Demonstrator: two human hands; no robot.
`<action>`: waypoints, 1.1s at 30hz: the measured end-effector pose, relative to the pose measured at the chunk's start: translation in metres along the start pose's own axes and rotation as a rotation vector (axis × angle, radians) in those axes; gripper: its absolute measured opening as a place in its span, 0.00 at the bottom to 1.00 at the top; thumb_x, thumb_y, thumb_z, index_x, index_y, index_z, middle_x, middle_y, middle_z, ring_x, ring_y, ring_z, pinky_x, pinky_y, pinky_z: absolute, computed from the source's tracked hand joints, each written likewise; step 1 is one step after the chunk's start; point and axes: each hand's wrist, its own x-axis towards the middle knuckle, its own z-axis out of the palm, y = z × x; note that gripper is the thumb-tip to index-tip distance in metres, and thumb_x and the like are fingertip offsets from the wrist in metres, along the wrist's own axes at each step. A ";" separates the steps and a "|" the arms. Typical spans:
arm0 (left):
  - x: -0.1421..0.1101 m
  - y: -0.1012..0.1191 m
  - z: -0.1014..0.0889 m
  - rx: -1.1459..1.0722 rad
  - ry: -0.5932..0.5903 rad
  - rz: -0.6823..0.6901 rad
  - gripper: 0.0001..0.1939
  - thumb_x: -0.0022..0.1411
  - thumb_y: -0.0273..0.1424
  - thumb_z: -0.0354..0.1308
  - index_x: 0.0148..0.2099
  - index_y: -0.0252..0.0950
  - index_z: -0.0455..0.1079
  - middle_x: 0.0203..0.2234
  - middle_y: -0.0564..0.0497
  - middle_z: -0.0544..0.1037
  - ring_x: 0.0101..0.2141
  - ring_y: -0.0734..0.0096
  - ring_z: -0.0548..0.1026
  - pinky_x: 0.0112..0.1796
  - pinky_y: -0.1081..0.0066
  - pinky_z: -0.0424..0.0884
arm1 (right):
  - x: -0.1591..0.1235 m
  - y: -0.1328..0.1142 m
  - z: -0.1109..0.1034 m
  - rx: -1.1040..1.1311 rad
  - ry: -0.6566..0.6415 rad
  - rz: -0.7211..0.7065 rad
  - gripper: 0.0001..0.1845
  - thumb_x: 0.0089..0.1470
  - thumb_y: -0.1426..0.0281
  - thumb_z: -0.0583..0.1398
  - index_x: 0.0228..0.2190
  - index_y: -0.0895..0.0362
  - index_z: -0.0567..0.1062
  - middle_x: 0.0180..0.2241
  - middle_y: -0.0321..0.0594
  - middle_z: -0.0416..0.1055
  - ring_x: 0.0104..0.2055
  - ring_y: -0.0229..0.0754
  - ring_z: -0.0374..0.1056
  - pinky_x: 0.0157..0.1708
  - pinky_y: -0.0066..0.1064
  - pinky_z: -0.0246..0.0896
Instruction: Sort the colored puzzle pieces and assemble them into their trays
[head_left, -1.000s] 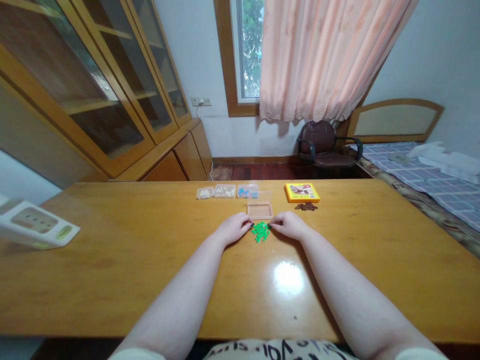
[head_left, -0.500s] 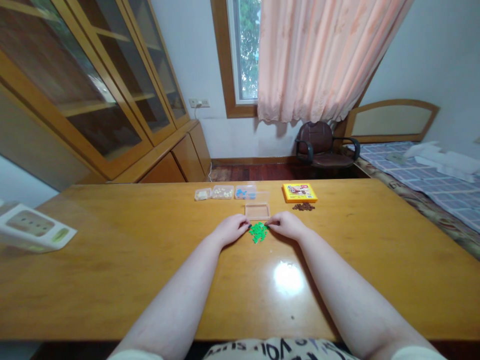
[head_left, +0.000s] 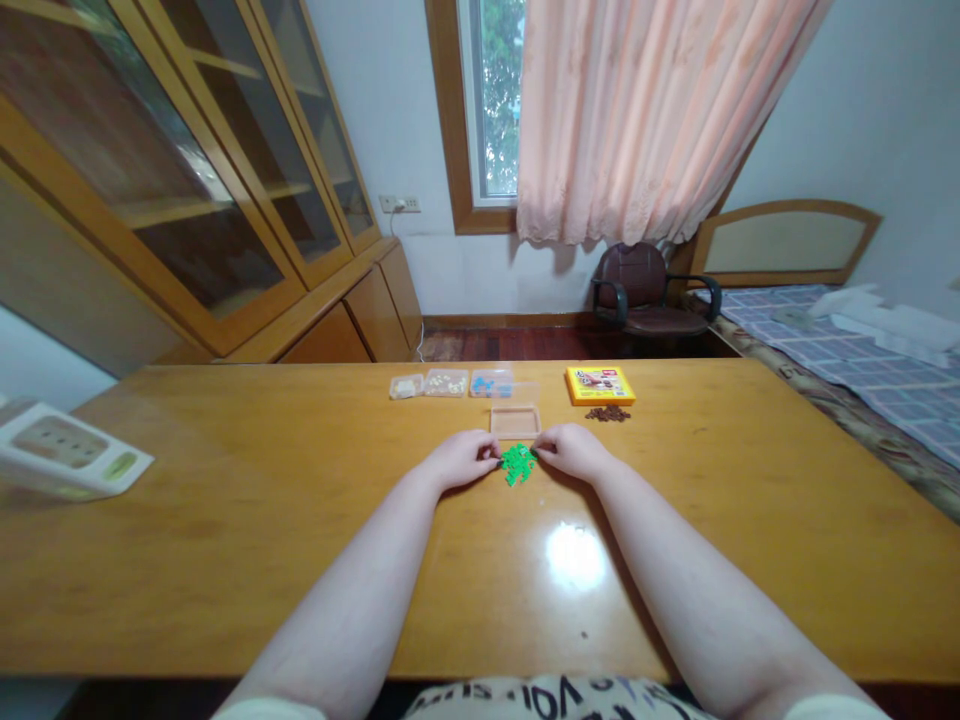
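Observation:
A pile of small bright green plastic pieces [head_left: 517, 464] lies on the wooden table between my two hands. At its left edge, my left hand [head_left: 469, 456] rests with its fingers curled and the fingertips touching the pieces. My right hand [head_left: 570, 450] is at the upper right of the pile, fingers bent and pressed together at the tips. Whether either hand has a piece in its fingertips is too small to see. Just beyond the pile stands a shallow clear box [head_left: 515, 422] with its lid open toward the back.
Along the far edge are clear boxes with white pieces [head_left: 407, 386], cream pieces [head_left: 447, 383] and blue pieces [head_left: 491, 385]. A yellow box [head_left: 600, 386] lies right of them, with a heap of brown pieces [head_left: 608, 413] before it. A white and green container [head_left: 71, 450] stands far left.
My left hand's fingertips have shifted slightly down at the pile's left edge. The right hand stays almost in place, and the green pile looks nearly the same.

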 end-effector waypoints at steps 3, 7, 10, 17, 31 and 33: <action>0.000 0.001 0.000 0.006 -0.004 0.003 0.07 0.56 0.33 0.53 0.35 0.37 0.70 0.26 0.54 0.72 0.28 0.73 0.68 0.29 0.75 0.62 | 0.000 -0.002 -0.001 -0.021 0.004 0.008 0.09 0.50 0.68 0.59 0.31 0.52 0.80 0.29 0.38 0.77 0.31 0.39 0.68 0.30 0.26 0.54; 0.001 0.001 0.000 0.021 0.010 0.006 0.07 0.57 0.33 0.52 0.34 0.37 0.70 0.27 0.53 0.73 0.28 0.72 0.69 0.30 0.74 0.62 | 0.000 -0.002 -0.002 -0.040 0.034 0.018 0.10 0.51 0.67 0.57 0.30 0.53 0.79 0.27 0.38 0.75 0.28 0.37 0.67 0.27 0.26 0.52; 0.001 0.000 0.000 0.032 0.023 -0.003 0.07 0.58 0.33 0.52 0.33 0.36 0.69 0.27 0.53 0.73 0.29 0.72 0.69 0.30 0.74 0.62 | 0.000 0.000 -0.003 -0.029 0.062 0.047 0.11 0.52 0.66 0.56 0.31 0.53 0.79 0.27 0.38 0.75 0.27 0.37 0.66 0.26 0.26 0.51; 0.001 0.006 0.000 0.081 0.059 0.021 0.08 0.59 0.32 0.51 0.36 0.37 0.70 0.30 0.52 0.73 0.31 0.71 0.69 0.33 0.73 0.64 | 0.001 0.001 -0.001 -0.066 -0.005 0.004 0.10 0.51 0.66 0.57 0.32 0.50 0.79 0.29 0.36 0.77 0.29 0.38 0.68 0.27 0.26 0.52; 0.001 0.025 0.011 0.274 0.050 0.136 0.16 0.61 0.35 0.51 0.51 0.48 0.70 0.42 0.48 0.69 0.41 0.63 0.69 0.46 0.64 0.64 | 0.004 0.004 0.006 -0.016 0.211 0.068 0.11 0.52 0.65 0.57 0.33 0.54 0.78 0.27 0.39 0.75 0.28 0.38 0.66 0.29 0.26 0.54; 0.000 0.023 0.010 0.258 0.056 0.151 0.15 0.62 0.34 0.50 0.48 0.47 0.72 0.41 0.48 0.70 0.40 0.64 0.69 0.45 0.65 0.64 | 0.006 0.006 0.009 0.027 0.280 0.120 0.12 0.53 0.65 0.56 0.35 0.54 0.78 0.27 0.39 0.75 0.28 0.38 0.66 0.30 0.26 0.55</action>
